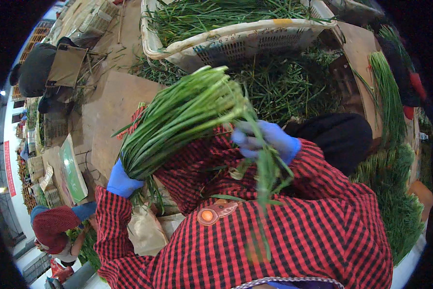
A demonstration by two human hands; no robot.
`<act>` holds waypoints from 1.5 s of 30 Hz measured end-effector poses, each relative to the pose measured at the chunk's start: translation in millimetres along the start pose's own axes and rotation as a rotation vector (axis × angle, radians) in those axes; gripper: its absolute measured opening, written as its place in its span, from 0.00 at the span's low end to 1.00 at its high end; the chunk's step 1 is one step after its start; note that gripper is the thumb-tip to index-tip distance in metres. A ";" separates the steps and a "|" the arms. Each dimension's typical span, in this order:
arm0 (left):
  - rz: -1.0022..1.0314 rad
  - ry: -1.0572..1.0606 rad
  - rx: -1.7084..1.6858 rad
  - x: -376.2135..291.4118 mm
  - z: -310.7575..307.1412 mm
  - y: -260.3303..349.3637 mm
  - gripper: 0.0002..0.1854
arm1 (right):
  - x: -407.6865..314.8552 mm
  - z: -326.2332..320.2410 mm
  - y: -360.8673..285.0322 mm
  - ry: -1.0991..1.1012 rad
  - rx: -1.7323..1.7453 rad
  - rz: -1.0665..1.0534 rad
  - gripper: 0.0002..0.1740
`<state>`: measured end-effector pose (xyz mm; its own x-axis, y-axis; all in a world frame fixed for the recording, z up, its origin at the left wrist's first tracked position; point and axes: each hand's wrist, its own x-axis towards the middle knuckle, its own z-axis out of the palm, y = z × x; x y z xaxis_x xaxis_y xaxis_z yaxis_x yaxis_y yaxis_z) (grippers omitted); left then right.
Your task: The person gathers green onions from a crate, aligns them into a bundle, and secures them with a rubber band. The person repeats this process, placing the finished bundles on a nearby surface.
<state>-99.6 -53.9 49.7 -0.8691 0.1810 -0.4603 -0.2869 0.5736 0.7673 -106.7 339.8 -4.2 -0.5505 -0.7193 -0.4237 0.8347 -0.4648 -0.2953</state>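
A thick bundle of long green leafy stalks, which look like garlic chives, lies slantwise above my lap. Its pale stem ends point up and to the right. My left hand, in a blue glove, grips the bundle near its lower left end, and the green stalks cover most of the fingers. Beside the stem ends is my right hand, gloved in blue and blurred. Several loose, limp leaves hang from its fingers down over my red-and-black checked sleeve and apron.
Ahead stands a white plastic crate full of green leaves. Leaf scraps cover the ground before it. On the right lie a tied bundle and a heap of stalks. Another person in a dark red knit hat works at lower left.
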 end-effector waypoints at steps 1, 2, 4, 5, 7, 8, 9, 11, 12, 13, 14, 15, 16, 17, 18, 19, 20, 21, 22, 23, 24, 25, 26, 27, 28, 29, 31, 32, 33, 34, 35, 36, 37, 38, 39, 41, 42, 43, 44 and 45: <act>-0.009 -0.020 -0.019 1.0 -1.1 0.3 0.37 | -17.2 -2.1 -1.5 -0.138 -0.012 -0.066 0.12; 0.007 -0.029 0.036 1.9 -2.6 0.9 0.37 | -35.9 -3.8 -2.6 -0.241 -0.051 -0.120 0.13; 0.036 -0.078 0.105 4.9 -7.7 2.4 0.37 | -67.4 -3.4 -7.2 -0.308 0.088 -0.126 0.13; 0.012 -0.096 0.097 4.5 -11.1 2.9 0.37 | -83.2 -2.0 -10.3 -0.202 0.027 -0.179 0.13; 0.017 -0.147 0.027 6.5 -21.4 3.1 0.36 | -103.6 -2.3 -18.6 -0.222 0.119 -0.388 0.16; -0.064 -0.160 0.061 8.5 -26.8 2.3 0.38 | -107.4 -5.3 -23.2 -0.277 0.193 -0.536 0.18; -0.060 -0.209 0.130 11.4 -32.8 1.0 0.37 | -104.9 -10.9 -28.4 -0.183 0.174 -0.617 0.20; -0.014 -0.313 0.263 16.7 -44.9 -1.4 0.35 | -75.5 -31.0 -38.7 0.281 0.126 -0.616 0.22; -0.141 -0.298 0.144 16.6 -50.3 -2.3 0.35 | -55.3 -44.0 -43.3 0.446 -0.003 -0.562 0.23; -0.160 -0.318 0.130 17.9 -54.4 -3.2 0.32 | -29.6 -56.3 -41.6 0.430 -0.083 -0.552 0.23; -0.179 -0.337 0.116 19.7 -57.6 -3.7 0.29 | -5.6 -67.9 -40.6 0.262 -0.087 -0.542 0.23; -0.188 -0.361 0.115 21.9 -59.6 -3.2 0.26 | 25.6 -72.2 -28.6 0.084 0.032 -0.590 0.24; -0.332 -0.397 0.009 23.6 -62.1 -2.0 0.24 | 52.9 -75.2 -23.9 0.198 0.002 -0.492 0.21; -0.358 -0.414 0.016 24.8 -61.8 -0.7 0.24 | 77.4 -72.9 -17.3 0.226 -0.045 -0.417 0.19; -0.367 -0.423 0.005 25.8 -61.3 0.5 0.23 | 97.7 -65.9 -10.2 0.175 -0.075 -0.416 0.20; -0.402 -0.429 0.003 26.6 -60.4 2.4 0.23 | 112.4 -56.9 -4.1 0.198 -0.100 -0.369 0.22; -0.438 -0.448 0.011 26.7 -60.5 4.3 0.23 | 120.9 -48.4 -1.6 0.092 -0.211 -0.385 0.21; -0.438 -0.457 -0.062 27.0 -60.0 6.0 0.24 | 125.5 -39.4 -1.9 0.118 -0.326 -0.336 0.21; -0.439 -0.467 -0.137 27.2 -60.3 7.0 0.24 | 127.6 -28.7 -1.3 0.012 -0.341 -0.452 0.19; -0.446 -0.498 -0.214 26.7 -60.5 7.5 0.25 | 119.6 -22.0 -1.6 -0.050 -0.344 -0.393 0.16; -0.459 -0.511 -0.175 27.5 -61.8 7.8 0.27 | 114.9 -15.8 -8.9 -0.031 -0.401 -0.260 0.15; -0.458 -0.517 -0.187 27.5 -62.9 7.5 0.27 | 105.8 -11.6 -16.7 -0.106 -0.441 -0.179 0.14; -0.458 -0.523 -0.202 27.9 -64.2 6.7 0.28 | 91.9 -11.0 -23.1 -0.166 -0.325 -0.096 0.12; -0.458 -0.538 -0.221 27.5 -64.6 5.4 0.28 | 73.9 -13.6 -30.9 -0.310 -0.162 -0.044 0.10; -0.444 -0.567 -0.280 28.2 -65.9 4.4 0.29 | 56.7 -16.3 -39.7 -0.290 -0.330 -0.065 0.10; -0.435 -0.555 -0.230 28.1 -65.6 3.2 0.26 | 40.8 -16.4 -40.2 -0.249 -0.354 -0.227 0.14; -0.406 -0.546 -0.139 28.7 -65.0 1.8 0.22 | 10.0 -28.3 -58.4 -0.278 -0.329 -0.312 0.18; -0.396 -0.539 -0.137 29.3 -64.5 1.6 0.22 | -9.0 -36.4 -64.3 -0.129 -0.141 -0.296 0.20; -0.379 -0.545 -0.146 29.8 -63.7 1.7 0.21 | -15.1 -47.9 -75.0 -0.359 -0.207 -0.387 0.20; -0.346 -0.555 -0.155 30.4 -63.2 2.0 0.21 | -22.5 -59.6 -82.1 -0.373 -0.211 -0.480 0.20; -0.327 -0.562 -0.134 31.3 -63.4 2.6 0.20 | -24.6 -71.6 -88.6 -0.446 -0.190 -0.548 0.17; -0.293 -0.573 -0.114 32.4 -63.2 2.6 0.20 | -25.9 -81.6 -87.7 -0.075 -0.437 -0.447 0.19; -0.257 -0.586 -0.095 33.9 -63.3 2.1 0.20 | -30.8 -89.6 -87.9 0.192 -0.655 -0.367 0.24; -0.296 -0.592 -0.057 35.4 -65.1 1.9 0.20 | -18.2 -94.6 -91.5 0.456 -1.333 -0.053 0.36; -0.335 -0.596 -0.020 37.9 -66.4 0.9 0.20 | -12.4 -93.6 -93.0 0.679 -2.052 0.458 0.35; -0.339 -0.614 -0.029 38.6 -69.0 -2.7 0.21 | 3.4 -77.9 -88.1 0.886 -1.886 -0.385 0.28; -0.289 -0.619 -0.079 39.6 -68.8 -5.3 0.21 | 12.3 -62.9 -92.9 0.843 -1.908 -0.697 0.25; -0.226 -0.642 -0.137 38.8 -69.1 -7.1 0.22 | 25.3 -43.7 -92.6 0.837 -1.905 -0.903 0.22; -0.248 -0.614 -0.083 39.3 -67.9 -8.3 0.23 | 41.5 -21.6 -90.1 0.736 -1.807 -1.100 0.18; -0.234 -0.591 -0.042 39.6 -65.7 -9.4 0.25 | 59.5 -1.6 -91.5 0.589 -1.709 -1.394 0.13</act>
<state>-157.8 -104.6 53.6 -0.4154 0.4720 -0.7776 -0.4684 0.6218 0.6277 -215.8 340.3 -3.7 -0.7944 -0.1224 0.5950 -0.5448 0.5766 -0.6089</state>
